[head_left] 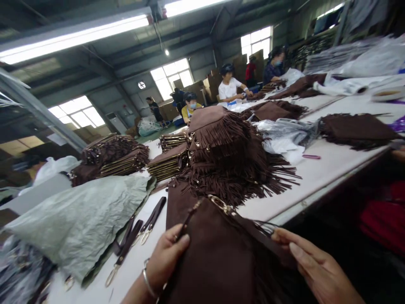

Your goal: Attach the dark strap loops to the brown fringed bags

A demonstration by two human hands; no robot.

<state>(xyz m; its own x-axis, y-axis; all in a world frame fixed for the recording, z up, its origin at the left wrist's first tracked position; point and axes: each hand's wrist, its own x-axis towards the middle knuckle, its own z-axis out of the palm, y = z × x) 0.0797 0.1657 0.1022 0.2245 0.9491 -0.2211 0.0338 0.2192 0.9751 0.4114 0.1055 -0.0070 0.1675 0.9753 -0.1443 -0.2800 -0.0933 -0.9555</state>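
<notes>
A dark brown fringed bag (pixel 218 253) is held up close in front of me, its fringe hanging on the right. My left hand (pixel 167 257) is closed on the bag's left edge, thumb on the front face. With fingers pinched, my right hand (pixel 316 261) grips a brown wrist strap (pixel 262 232), whose gold clasp (pixel 218 203) sits at the bag's top corner. Just beyond rises a tall pile of brown fringed bags (pixel 221 147). Several loose straps with gold clasps (pixel 126 249) lie on the white table left of my left hand.
A grey-green woven sheet (pixel 85 219) covers the table's left side. Further stacks of brown pouches (pixel 117 156) stand behind it. Clear plastic bags (pixel 281 133), a small pink tool (pixel 311 156) and another fringed bag (pixel 357 128) lie to the right. Several people work beyond the table.
</notes>
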